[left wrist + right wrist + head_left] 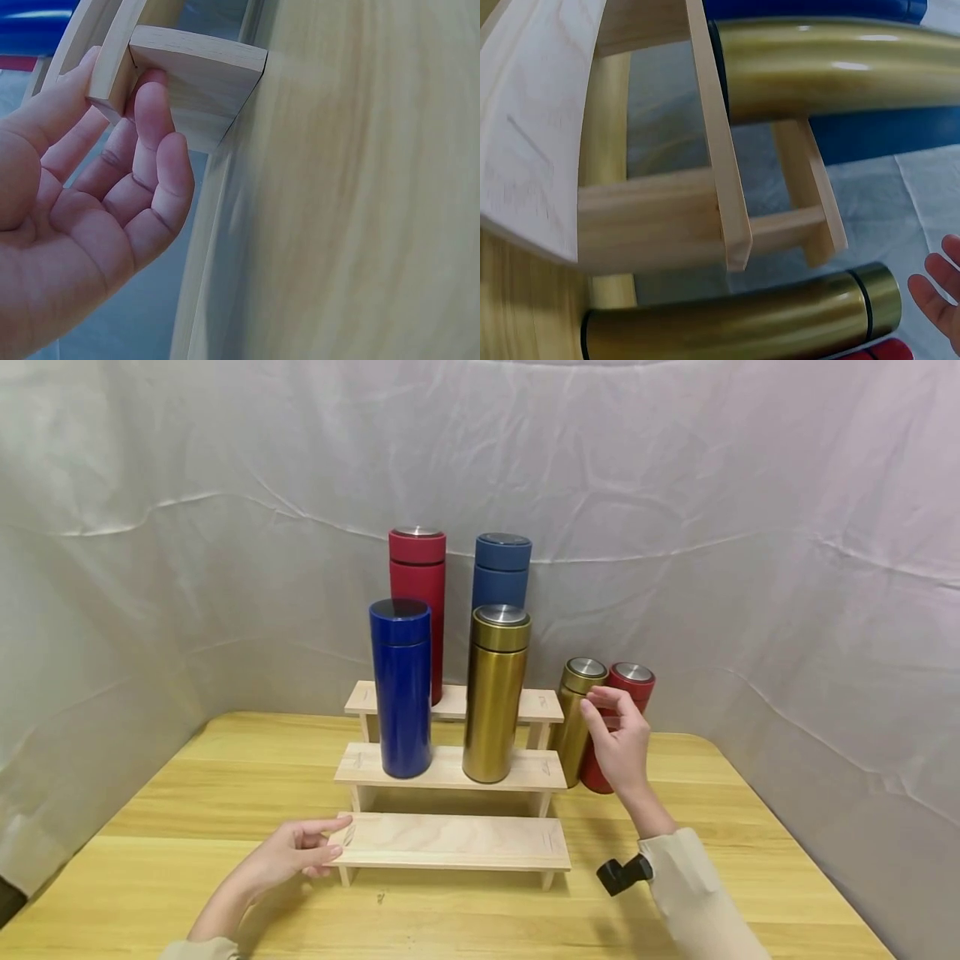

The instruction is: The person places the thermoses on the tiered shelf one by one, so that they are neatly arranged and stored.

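At the lower left my left hand (277, 858) pinches the end of the lowest step of a three-tier wooden stand (457, 843). The left wrist view shows the thumb on the board's upper face and fingertips beneath it. My right hand (618, 747) is raised in front of a gold flask (572, 735) and a red flask (596, 774) on the table, right of the stand. Its fingers (932, 296) are loosely bent, apart from the gold flask's lid in the right wrist view. A glossy blue flask (403, 702) and another gold flask (495, 714) stand upright on the middle step.
On the top step stand a red flask (417, 581) and a matte blue flask (500, 583), partly hidden by the flasks in front. The wooden table (247, 777) ends at a grey-white cloth backdrop (300, 593). A black strap piece (624, 874) hangs at my right cuff.
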### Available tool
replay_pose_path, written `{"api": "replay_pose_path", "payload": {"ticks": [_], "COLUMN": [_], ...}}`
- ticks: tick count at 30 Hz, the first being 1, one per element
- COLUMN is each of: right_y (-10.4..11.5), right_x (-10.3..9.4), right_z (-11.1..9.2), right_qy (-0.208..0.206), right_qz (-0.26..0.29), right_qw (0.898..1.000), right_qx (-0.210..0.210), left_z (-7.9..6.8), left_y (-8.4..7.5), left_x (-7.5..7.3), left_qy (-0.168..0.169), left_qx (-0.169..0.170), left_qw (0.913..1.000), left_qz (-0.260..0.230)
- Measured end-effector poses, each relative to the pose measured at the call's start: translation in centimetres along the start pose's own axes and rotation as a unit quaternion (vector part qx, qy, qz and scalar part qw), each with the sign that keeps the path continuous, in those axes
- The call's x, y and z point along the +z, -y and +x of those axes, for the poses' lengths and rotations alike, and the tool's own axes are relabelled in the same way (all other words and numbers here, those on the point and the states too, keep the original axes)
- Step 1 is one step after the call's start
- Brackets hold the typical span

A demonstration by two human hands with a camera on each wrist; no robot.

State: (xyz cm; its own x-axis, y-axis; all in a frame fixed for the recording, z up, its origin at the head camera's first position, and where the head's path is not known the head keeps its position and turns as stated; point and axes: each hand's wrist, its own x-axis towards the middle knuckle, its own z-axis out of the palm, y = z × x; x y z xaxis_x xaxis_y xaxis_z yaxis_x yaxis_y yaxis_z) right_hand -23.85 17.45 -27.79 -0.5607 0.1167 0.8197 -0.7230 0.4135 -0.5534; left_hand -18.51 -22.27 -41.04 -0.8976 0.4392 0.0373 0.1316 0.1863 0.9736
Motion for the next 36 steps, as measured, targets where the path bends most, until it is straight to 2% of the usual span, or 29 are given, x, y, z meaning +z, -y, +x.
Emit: {"api": "replay_pose_path", "payload": {"ticks": [4,11,18,25,36], "right_y": [-1.2,-5.5,-7.4,-8.5,-10.4], "right_x": [-0.7,-1.9,-2.7,-3.4,-4.1], "right_z": [0.2,0.7,1.2,1.7,2.0], "right_qy": [-0.015,-0.057,-0.089,-0.091,-0.064], "right_qz": [-0.005,-0.055,-0.088,-0.114,-0.124], "right_qw": [1.000,0.997,0.992,0.989,0.988], "right_qx": [0.010,0.008,-0.011,-0.005,0.066], "left_z": [0.0,0.0,0.1,0.1,0.1], "left_y": [0.0,-0.1,-0.1,0.0,0.0], "left_x": [0.0,-0.1,0.0,0.0,0.0], "left_qy": [0.003,0.000,0.017,0.022,0.023], "left_qx": [0.005,-0.002,0.031,0.039,0.038], "left_qw": [1.0000,1.0000,0.9993,0.9989,0.9989], "left_qz": [0.002,0.008,-0.009,-0.013,-0.016]}}
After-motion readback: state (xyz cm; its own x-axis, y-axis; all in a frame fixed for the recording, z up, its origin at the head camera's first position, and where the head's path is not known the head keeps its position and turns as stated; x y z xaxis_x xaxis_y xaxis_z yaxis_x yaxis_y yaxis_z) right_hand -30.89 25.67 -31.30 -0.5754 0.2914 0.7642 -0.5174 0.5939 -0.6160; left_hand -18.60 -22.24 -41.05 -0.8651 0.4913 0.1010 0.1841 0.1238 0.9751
